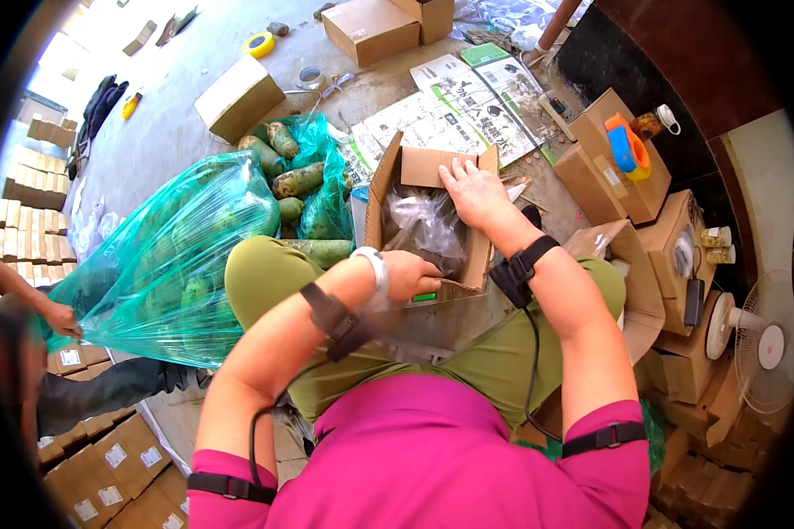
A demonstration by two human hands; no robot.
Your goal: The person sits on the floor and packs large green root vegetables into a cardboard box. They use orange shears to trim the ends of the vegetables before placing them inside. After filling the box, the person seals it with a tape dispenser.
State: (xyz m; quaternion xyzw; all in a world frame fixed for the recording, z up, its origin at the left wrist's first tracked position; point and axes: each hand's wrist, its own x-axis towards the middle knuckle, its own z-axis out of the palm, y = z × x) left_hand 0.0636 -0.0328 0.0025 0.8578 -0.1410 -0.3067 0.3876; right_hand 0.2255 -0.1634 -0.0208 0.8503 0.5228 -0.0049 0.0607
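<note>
An open cardboard box (374,211) stands before me on what looks like a scale with a green-lit display (425,297). Clear plastic bagging (427,221) fills part of the box; what lies under it is hard to make out. My right hand (474,192) lies with fingers spread on the box's far flap (425,166), near the right corner. My left hand (407,272) is at the near left edge of the box, fingers bent over the rim; whether they grip it does not show clearly.
Left of the box, green plastic sacks (172,244) hold large green-brown gourds or melons (298,180). A co-worker's hand (63,319) holds one sack's end. Flattened printed cardboard (437,119) and a closed box (239,99) lie beyond. Stacked boxes (612,159) and a fan (771,347) stand right.
</note>
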